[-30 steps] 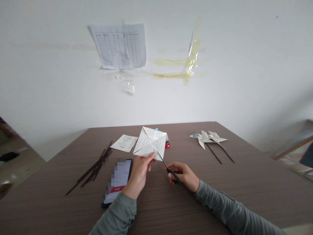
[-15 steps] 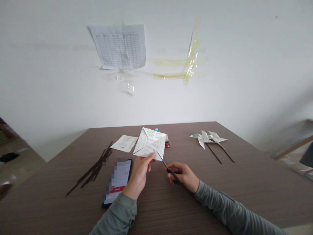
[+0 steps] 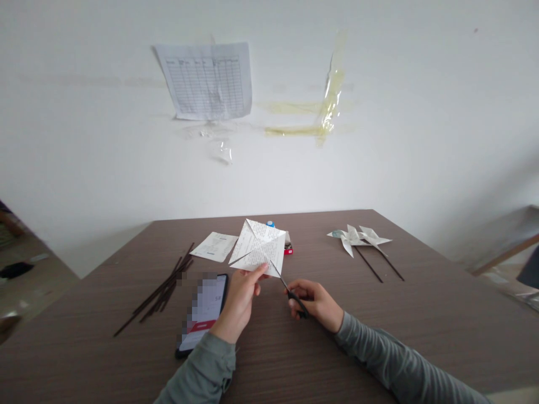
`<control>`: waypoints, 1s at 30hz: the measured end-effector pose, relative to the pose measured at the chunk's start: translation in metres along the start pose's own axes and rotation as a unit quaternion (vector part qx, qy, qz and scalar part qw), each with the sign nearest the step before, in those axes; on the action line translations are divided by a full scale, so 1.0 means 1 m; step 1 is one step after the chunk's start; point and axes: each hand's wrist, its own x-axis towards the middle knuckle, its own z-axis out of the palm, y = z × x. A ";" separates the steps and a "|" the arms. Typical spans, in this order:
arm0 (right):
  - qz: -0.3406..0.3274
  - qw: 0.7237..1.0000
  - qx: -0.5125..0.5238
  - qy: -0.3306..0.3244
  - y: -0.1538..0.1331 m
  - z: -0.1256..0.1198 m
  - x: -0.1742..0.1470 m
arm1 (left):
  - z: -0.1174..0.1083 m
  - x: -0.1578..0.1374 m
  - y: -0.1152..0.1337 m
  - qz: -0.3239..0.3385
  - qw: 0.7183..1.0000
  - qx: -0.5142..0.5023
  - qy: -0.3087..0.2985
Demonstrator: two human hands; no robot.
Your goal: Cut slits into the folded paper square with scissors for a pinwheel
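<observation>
I am looking at what seems a plain office or spare room used for paper craft. A brown wood-grain worktop [image 3: 379, 336] is standing against a bare white wall [image 3: 421, 112], where a printed table sheet [image 3: 206, 79] is hanging under tape and yellowed tape strips [image 3: 328, 106] are peeling. Finished paper pinwheels [image 3: 357, 238] and dark sticks [image 3: 162, 289] are lying about.

White handwritten paper [image 3: 259, 247], black-handled scissors [image 3: 290, 293], dark sticks [image 3: 160, 289], brown wood-grain table [image 3: 421, 314].

White wall [image 3: 421, 112] behind a brown wood-grain counter [image 3: 421, 314] — printed sheet [image 3: 206, 78] and yellowed tape [image 3: 330, 101] stuck up there, soft even light.
</observation>
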 end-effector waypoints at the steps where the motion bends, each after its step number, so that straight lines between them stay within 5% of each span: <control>1: 0.003 1.000 0.004 -0.005 0.000 0.000 0.000 | 0.000 0.000 0.001 -0.002 1.000 -0.001 0.002; 13: -0.001 1.000 0.012 -0.026 -0.005 -0.001 0.002 | 0.002 -0.002 -0.001 -0.013 1.000 0.022 -0.011; 30: -0.036 0.997 -0.037 0.052 -0.011 0.007 0.000 | 0.001 -0.005 0.001 -0.005 1.000 -0.004 -0.006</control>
